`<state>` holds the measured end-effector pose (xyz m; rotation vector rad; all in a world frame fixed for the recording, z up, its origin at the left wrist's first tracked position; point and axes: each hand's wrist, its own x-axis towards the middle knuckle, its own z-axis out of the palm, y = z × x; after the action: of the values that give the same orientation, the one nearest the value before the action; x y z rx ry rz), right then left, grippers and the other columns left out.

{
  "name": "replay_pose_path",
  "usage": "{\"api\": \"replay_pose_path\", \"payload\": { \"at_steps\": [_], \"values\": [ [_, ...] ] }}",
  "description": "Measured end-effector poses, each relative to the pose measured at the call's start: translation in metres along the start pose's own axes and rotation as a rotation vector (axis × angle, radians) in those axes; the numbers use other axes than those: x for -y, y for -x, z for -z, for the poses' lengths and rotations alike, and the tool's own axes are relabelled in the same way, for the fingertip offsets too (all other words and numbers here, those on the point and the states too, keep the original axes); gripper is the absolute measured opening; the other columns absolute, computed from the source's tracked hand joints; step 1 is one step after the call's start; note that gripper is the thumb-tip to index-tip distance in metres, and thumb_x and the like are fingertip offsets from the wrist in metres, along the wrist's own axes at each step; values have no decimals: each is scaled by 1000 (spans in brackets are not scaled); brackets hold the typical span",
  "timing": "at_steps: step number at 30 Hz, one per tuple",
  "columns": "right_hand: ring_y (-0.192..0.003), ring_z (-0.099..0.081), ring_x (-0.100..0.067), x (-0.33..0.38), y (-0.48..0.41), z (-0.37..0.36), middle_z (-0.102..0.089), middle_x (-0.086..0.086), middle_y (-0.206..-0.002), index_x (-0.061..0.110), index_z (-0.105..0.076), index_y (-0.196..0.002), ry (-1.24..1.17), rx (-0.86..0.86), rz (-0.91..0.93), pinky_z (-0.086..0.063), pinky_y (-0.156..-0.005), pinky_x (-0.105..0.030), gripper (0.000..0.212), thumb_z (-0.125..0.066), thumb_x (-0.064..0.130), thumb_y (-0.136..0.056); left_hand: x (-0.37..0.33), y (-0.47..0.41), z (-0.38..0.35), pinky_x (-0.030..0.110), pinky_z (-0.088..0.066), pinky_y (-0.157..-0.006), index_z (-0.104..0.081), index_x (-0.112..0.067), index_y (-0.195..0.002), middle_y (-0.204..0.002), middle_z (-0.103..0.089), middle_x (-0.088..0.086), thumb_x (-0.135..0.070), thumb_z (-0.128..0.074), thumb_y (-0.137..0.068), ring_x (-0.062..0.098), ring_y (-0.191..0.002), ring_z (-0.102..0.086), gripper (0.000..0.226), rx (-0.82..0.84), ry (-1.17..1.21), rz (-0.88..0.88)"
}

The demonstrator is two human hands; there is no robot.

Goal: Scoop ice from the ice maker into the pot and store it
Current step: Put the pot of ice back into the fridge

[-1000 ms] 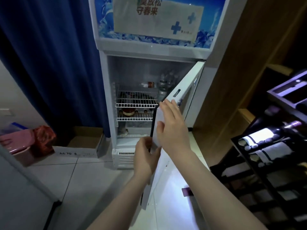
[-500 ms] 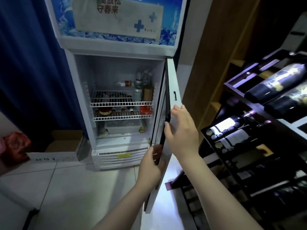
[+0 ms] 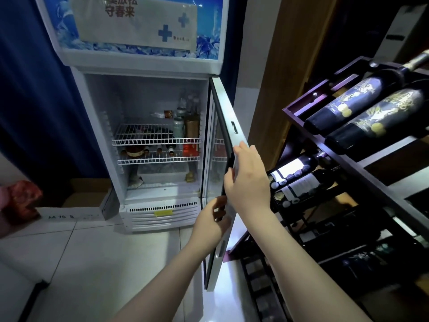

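Head view, read left to right. Far left of the fingers, a red bag (image 3: 22, 198) and a cardboard box (image 3: 76, 209) sit on the floor (image 3: 92, 252) against the blue curtain (image 3: 34, 101); neither bears on the job. Next, the fridge (image 3: 144, 67) stands open, its wire shelves (image 3: 155, 140) carrying bottles and cans, level with the upper fingers and well behind them. Below the shelves lies a pale tray (image 3: 162, 176); whether it holds ice cannot be told. No pot and no ice maker appear in the frame. The left hand (image 3: 212, 219) has its fingers curled round the free edge of the door (image 3: 225, 105), low down. Just above it the right hand (image 3: 247, 177) pinches the same edge, thumb on the dark seal side, fingers laid across the outer face. Judgement: two grips on one edge steady a tall, light panel and govern its swing, presumably to allow access for storing. Close right of the knuckles, a wine rack (image 3: 314, 95) of lying bottles limits how far the door can open.
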<state>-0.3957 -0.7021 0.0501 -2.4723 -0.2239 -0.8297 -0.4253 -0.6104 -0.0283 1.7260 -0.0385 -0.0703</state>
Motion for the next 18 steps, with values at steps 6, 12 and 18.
{"api": "replay_pose_path", "payload": {
  "at_steps": [6, 12, 18],
  "values": [
    [-146, -18, -24, -17, 2, 21, -31, -5, -154, 11, -37, -145, -54, 101, -16, -14, -113, -26, 56, -53, 15, -92, -14, 12, -6, 22, -47, -94, -47, -23, -138, -130, -57, -10, 1, -54, -87, 6, -119, -54, 56, 77, -1, -20],
    [-147, -11, -25, 3, 25, 27, -31, -7, -154, 11, -39, -144, -214, 82, 11, -22, -117, -46, 57, -56, 15, -90, -15, 46, 20, 25, -45, -100, -45, -23, -139, -129, -58, -6, -2, -57, -90, -1, -115, -55, 55, -49, 67, 22],
    [-136, -37, -8, 52, 56, 7, -48, 4, -143, 19, -44, -142, -631, 264, -45, -30, -111, -24, 50, -55, 15, -93, -8, 102, 72, 21, -48, -91, -49, -23, -132, -114, -68, -3, 3, -53, -91, 8, -109, -62, 49, -244, 134, 61]
  ]
}}
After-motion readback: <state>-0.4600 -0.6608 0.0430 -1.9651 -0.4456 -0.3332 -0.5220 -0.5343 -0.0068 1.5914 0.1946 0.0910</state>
